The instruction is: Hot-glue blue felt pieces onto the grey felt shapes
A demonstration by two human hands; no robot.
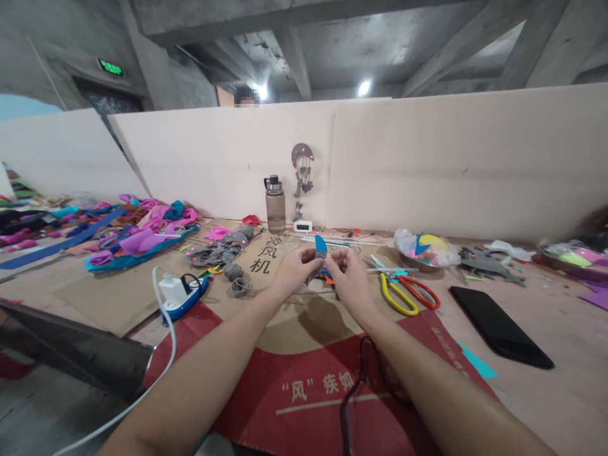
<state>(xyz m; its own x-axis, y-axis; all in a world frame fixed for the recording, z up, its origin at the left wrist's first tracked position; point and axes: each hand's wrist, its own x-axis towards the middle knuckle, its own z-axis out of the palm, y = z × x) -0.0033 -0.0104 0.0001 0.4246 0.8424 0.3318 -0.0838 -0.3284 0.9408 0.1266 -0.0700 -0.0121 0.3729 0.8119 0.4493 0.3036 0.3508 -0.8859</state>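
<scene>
Though small, blue piece [321, 245] between fingers [308, 254].

Scissors [399, 293] block the way just right of the right hand [350, 272], a narrow strip of table [565, 316] separating them from the phone [498, 326]; left of the left hand [295, 269], yarn [240, 287] and a power strip [189, 304] obstruct, while a black cord [346, 418] loops into the gap between the forearms [228, 361]
</scene>
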